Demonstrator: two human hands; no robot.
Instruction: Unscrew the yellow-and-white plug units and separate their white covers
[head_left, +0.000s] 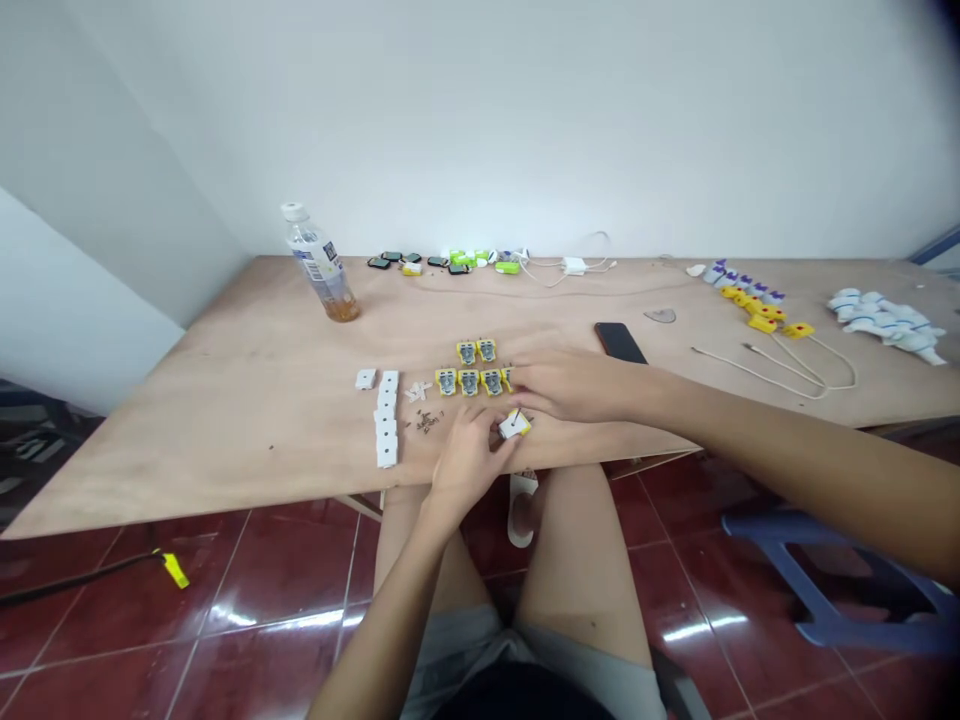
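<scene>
My left hand (471,455) pinches a small white-and-yellow block (514,425) at the table's front edge. A thin dark shaft stands at the block's top; I cannot tell whether it is a screw or a tool tip. Just above the block is my right hand (559,385), its fingers curled together; what they hold is hidden. Beside those fingers, yellow-and-grey housings (469,382) form a row, with two more (487,350) behind. To the left lie a column of white covers (387,420), one separate cover (366,379), small white pieces (417,391) and a pile of tiny screws (427,421).
A drink bottle (322,265) stands at the back left. Small black and green items (459,262) and a white adapter (574,266) line the wall. A phone (619,342), yellow plugs with cables (763,322) and white bundles (885,320) lie rightward. A blue stool (825,570) is below.
</scene>
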